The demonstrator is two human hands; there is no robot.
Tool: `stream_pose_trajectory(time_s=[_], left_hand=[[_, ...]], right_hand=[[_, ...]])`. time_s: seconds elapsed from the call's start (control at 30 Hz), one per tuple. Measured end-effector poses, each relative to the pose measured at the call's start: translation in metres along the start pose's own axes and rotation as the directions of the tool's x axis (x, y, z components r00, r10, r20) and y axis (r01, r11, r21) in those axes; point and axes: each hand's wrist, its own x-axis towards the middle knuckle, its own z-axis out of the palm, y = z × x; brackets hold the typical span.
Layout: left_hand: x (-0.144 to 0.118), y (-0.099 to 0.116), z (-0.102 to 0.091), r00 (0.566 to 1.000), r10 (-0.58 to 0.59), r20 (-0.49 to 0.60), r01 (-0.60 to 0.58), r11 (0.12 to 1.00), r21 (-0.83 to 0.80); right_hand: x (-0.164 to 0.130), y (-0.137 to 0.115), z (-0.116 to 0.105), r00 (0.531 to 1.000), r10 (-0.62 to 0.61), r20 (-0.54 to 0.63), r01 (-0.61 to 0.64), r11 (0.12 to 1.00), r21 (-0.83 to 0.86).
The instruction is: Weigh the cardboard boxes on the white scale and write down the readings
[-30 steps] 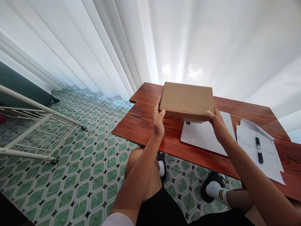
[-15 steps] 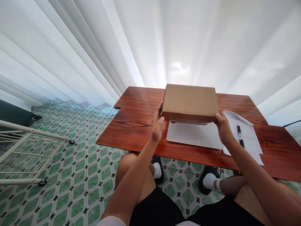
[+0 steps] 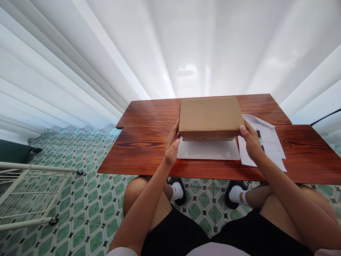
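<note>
Holding a closed brown cardboard box (image 3: 209, 116) between both hands, flat side up, over the far half of the counter (image 3: 149, 149). Left hand (image 3: 172, 144) on the box's left end: fingers together and curled against the side, thumb up along the near corner. Right hand (image 3: 250, 142) on the right end: fingers pressed on the side, thumb at the top edge. Box's near bottom edge sits just above a white flat sheet or pad (image 3: 209, 150); can't tell if they touch. That sheet lies between the two hands, just past the wrists. Just beyond the right hand: printed papers (image 3: 269, 142), partly under the hand, top corner folded. Black pen (image 3: 259, 138) lies on the papers, right next to the right hand's knuckles. Counter is red-brown wood grain. White curtain (image 3: 170, 46) hangs behind it. Well off to the left hand's side, a white metal rack (image 3: 29, 192) on green patterned floor tiles (image 3: 87, 199).
</note>
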Motion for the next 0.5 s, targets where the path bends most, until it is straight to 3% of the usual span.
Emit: stream_pose_trajectory(time_s=[0.5], left_hand=[[-0.004,-0.009,0.001,1.000,-0.024,0.015,0.023,0.999,0.045]], right_hand=[[-0.005,0.014,-0.008,0.998,0.043,-0.049,-0.044,0.999,-0.013]])
